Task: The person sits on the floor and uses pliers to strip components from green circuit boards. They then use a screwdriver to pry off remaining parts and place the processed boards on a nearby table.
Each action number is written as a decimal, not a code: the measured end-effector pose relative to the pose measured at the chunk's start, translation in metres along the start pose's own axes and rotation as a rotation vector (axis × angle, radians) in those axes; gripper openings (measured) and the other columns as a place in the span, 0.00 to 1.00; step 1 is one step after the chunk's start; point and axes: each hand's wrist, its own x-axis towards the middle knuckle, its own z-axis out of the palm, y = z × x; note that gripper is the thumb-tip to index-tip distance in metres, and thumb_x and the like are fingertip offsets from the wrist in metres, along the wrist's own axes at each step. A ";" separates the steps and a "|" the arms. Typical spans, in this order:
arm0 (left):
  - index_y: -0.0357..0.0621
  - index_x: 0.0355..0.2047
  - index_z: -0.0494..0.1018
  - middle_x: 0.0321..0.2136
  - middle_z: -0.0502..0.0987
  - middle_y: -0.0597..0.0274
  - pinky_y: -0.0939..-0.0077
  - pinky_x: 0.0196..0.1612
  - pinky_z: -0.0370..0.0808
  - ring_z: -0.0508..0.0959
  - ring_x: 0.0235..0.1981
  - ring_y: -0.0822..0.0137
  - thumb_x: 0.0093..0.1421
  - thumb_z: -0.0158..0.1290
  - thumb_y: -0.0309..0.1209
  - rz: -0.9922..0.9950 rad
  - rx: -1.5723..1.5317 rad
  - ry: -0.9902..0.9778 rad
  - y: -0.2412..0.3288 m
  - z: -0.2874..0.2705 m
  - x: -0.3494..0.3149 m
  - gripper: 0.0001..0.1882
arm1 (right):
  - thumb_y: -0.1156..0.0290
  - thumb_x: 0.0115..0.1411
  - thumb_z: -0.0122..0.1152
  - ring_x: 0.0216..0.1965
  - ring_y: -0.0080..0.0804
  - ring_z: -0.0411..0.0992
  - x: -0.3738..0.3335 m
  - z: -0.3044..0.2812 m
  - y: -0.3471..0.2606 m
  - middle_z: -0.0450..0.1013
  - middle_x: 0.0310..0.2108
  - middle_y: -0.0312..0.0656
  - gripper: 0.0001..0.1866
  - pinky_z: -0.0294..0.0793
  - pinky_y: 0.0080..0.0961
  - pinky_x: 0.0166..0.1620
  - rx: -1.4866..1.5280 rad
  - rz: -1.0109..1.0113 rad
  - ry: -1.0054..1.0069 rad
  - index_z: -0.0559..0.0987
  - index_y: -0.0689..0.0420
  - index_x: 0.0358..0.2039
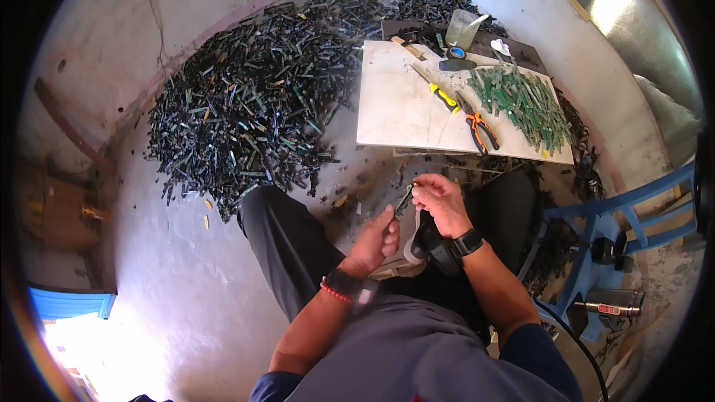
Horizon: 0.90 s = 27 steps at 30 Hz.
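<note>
Between my hands, above my lap, is a narrow dark strip (404,199), slanted up to the right. My left hand (372,243) is closed, its thumb against the strip's lower end. At the upper end, the thumb and fingertips of my right hand (439,205) pinch it. The fingers hide part of the strip, and its details are too small to tell. Beyond my hands stands a low white board (395,115). On it lie pliers (480,125) with orange and black handles, a yellow-handled screwdriver (439,91) and a pile of green strips (523,108).
A large heap of dark strips (253,97) covers the floor to the far left. A translucent cup (463,28), a dark-handled tool (456,65) and a blue-and-black round thing (456,53) stand at the board's back. To my right are a blue chair (588,212) and a metal cylinder (612,302).
</note>
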 end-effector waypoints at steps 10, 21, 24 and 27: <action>0.50 0.23 0.61 0.15 0.54 0.72 0.84 0.16 0.50 0.52 0.14 0.77 0.65 0.39 0.52 -0.029 -0.092 -0.115 0.063 0.036 0.034 0.22 | 0.73 0.57 0.59 0.27 0.19 0.70 0.075 -0.005 -0.064 0.73 0.30 0.35 0.12 0.70 0.16 0.30 -0.378 -0.257 0.003 0.74 0.62 0.41; 0.49 0.22 0.60 0.14 0.55 0.72 0.84 0.15 0.49 0.52 0.14 0.77 0.66 0.37 0.52 -0.041 -0.131 -0.064 0.086 0.012 0.075 0.23 | 0.70 0.50 0.63 0.39 0.46 0.70 0.140 -0.041 -0.113 0.73 0.37 0.47 0.15 0.70 0.36 0.43 -1.386 -0.659 0.416 0.76 0.61 0.39; 0.51 0.20 0.60 0.13 0.53 0.73 0.84 0.16 0.48 0.50 0.13 0.78 0.64 0.39 0.54 -0.051 -0.107 -0.043 0.088 0.020 0.077 0.24 | 0.68 0.49 0.64 0.40 0.48 0.69 0.143 -0.043 -0.114 0.73 0.35 0.47 0.17 0.69 0.38 0.44 -1.507 -0.463 0.409 0.76 0.60 0.39; 0.50 0.20 0.60 0.13 0.53 0.73 0.84 0.16 0.48 0.50 0.13 0.77 0.64 0.39 0.54 -0.073 -0.134 -0.025 0.088 0.025 0.080 0.24 | 0.67 0.48 0.64 0.37 0.49 0.69 0.147 -0.045 -0.113 0.72 0.31 0.48 0.15 0.69 0.40 0.40 -1.578 -0.374 0.363 0.76 0.60 0.36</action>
